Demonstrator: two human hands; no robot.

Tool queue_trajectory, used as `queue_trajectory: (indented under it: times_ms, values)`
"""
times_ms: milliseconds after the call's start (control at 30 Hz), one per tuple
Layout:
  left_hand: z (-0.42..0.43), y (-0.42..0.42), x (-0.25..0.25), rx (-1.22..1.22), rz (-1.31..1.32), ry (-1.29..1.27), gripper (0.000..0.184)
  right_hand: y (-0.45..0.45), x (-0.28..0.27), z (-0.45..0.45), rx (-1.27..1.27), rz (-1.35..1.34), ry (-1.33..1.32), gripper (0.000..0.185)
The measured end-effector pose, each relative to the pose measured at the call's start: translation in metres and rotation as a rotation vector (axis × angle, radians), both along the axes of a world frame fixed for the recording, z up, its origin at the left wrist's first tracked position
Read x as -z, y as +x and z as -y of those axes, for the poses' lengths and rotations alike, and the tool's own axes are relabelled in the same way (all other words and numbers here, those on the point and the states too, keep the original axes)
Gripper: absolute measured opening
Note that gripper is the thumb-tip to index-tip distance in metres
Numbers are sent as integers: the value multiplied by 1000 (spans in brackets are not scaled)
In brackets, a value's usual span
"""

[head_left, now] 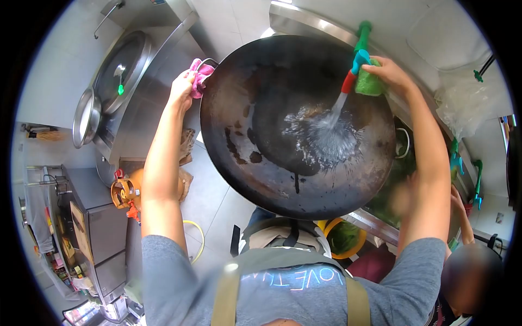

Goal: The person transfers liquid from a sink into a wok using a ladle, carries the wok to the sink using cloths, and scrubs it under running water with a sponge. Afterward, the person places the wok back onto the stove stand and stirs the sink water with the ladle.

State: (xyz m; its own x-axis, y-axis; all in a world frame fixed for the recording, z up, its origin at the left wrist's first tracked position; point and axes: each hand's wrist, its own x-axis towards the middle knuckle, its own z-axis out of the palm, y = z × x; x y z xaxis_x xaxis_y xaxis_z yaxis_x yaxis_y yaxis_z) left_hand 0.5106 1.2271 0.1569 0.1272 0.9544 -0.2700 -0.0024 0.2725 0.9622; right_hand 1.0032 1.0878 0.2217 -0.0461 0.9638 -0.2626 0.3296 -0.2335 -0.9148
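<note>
A large dark wok [244, 108] is in front of me, wet inside. My left hand [184, 89] is closed round a pink cloth [199, 81] at the wok's left loop handle [209, 61]. My right hand [392, 75] grips a green scrubbing pad [370, 82] above the wok's right side, the thumb close to the tap's blue part. A green tap [364, 33] with a red nozzle [348, 81] pours a stream of water [331, 127] into the wok, where it splashes and spreads.
A metal sink edge [375, 225] runs under the wok at right. An orange gas cylinder [128, 189] stands at left, below a steel counter with a big pan [122, 70]. Another person [470, 271] works at lower right, near a yellow bucket [360, 242] of greens.
</note>
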Motion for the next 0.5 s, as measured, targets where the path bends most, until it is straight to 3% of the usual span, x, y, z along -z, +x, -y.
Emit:
queue_trajectory:
  times_ms: [33,233,300,333,367,433,500]
  values:
    - [-1,-1,-1,0,1,-5,20,-20,-10,14,50,-18,52,40]
    - [-6,-4,1,10,-28,-14,19,-44,58,70,578,-282,-404,16]
    - [-8,-5,5,-2,-15,-20,19,-76,89,92,566,-199,-409,13]
    - [-7,-3,6,-17,-24,-18,20,-111,85,105,519,-275,-395,14]
    - [-7,-3,6,-31,-35,-17,20,-140,90,113,445,-102,-338,15]
    - [-10,-5,9,-28,-29,-16,21,-191,109,129,46,282,-179,34]
    - [-4,-3,2,-14,-41,-26,22,-229,126,130,-476,253,100,41]
